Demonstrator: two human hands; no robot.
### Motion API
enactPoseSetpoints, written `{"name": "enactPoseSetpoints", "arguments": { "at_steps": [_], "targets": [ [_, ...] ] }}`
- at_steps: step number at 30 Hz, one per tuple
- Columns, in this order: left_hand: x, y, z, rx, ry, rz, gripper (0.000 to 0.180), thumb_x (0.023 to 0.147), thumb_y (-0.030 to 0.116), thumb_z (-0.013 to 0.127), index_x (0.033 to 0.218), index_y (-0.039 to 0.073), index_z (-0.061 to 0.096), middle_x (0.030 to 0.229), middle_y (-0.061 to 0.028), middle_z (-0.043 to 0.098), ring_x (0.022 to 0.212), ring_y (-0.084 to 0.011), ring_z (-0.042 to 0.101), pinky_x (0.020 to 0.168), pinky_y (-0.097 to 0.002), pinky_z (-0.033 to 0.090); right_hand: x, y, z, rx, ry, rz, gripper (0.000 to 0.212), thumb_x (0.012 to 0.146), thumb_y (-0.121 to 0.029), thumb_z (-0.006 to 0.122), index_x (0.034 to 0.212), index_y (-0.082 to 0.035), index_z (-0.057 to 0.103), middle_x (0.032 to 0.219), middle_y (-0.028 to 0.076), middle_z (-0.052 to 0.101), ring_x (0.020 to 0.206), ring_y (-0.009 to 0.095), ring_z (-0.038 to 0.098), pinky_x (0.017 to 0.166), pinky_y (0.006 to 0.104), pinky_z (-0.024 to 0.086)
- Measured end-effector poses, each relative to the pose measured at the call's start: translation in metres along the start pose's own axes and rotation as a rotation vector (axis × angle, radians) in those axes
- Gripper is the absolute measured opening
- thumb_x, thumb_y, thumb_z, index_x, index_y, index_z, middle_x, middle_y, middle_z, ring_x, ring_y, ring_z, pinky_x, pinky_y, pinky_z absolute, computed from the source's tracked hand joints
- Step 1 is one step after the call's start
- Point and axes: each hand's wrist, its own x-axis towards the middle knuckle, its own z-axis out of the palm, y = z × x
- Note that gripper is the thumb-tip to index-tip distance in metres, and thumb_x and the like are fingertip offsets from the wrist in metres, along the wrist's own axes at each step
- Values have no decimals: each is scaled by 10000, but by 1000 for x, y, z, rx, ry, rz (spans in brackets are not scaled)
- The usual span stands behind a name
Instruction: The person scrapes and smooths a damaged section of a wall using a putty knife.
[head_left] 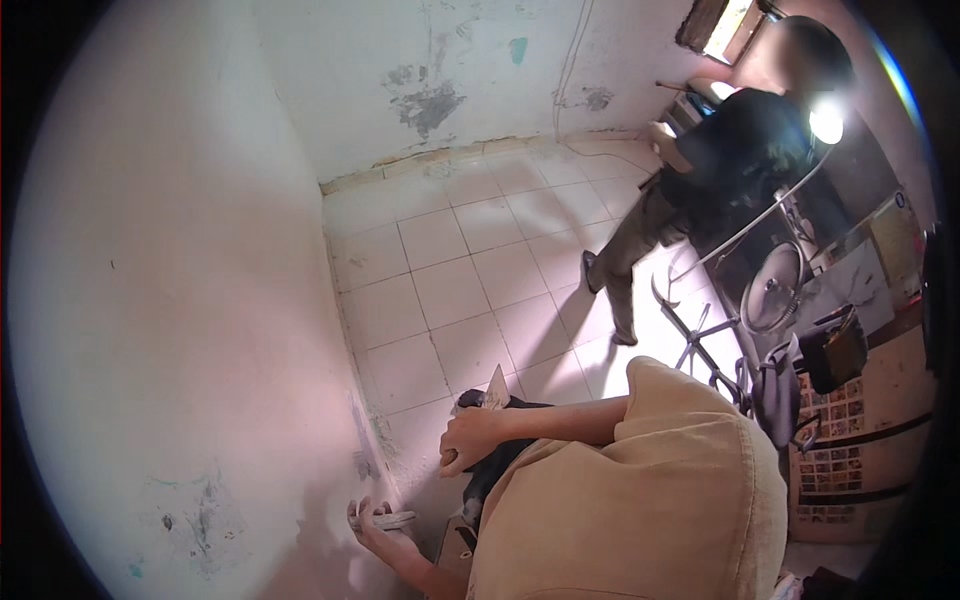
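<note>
My left hand [378, 532] is raised low beside the wall, fingers curled around a flat, whitish-grey piece [393, 520] whose exact kind I cannot make out. A little farther off and to its right, my right hand [470, 440] is closed in a fist on a putty knife. The pale, pointed blade of the putty knife [496, 388] sticks up past the hand, and its handle is mostly covered by the fingers. Both hands are apart from the wall [200, 330], which carries rough grey patches near the left hand.
Another person [735, 150] in dark clothes stands at the far right on the tiled floor [450, 290]. Near them are a lit lamp [826, 120], a round-seated stool [775, 287] and a cardboard box [850, 430]. The back wall [480, 60] has scuffed grey spots and a hanging cable.
</note>
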Motion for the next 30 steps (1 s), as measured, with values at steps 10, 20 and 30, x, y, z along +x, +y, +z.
{"name": "enactPoseSetpoints", "arguments": {
  "at_steps": [10, 20, 30],
  "targets": [
    [-26, 5, -21, -135, -26, 1, 331, 764, 148, 543, 1077, 62, 476, 892, -34, 462, 727, -130, 439, 753, -305, 423, -5, -19, 5, -3, -144, 36, 438, 708, -475, 507, 612, -55, 588, 659, 152, 606, 674, 346, 578, 608, 415, 449],
    [-28, -22, -57, -234, 129, 10, 371, 709, 111, 601, 1063, 66, 499, 883, -48, 519, 757, -176, 455, 704, -303, 411, -5, -29, 24, -87, -85, -85, 504, 746, -543, 513, 635, -59, 599, 640, 150, 599, 623, 338, 576, 577, 419, 438],
    [-41, -35, -64, -148, 1, -46, 371, 743, 126, 597, 1098, 79, 501, 859, -54, 539, 586, -105, 459, 583, -268, 438, 0, -54, 25, -47, -347, -96, 631, 775, -666, 441, 821, -61, 618, 806, 166, 630, 788, 361, 586, 714, 438, 445]
  ]
}}
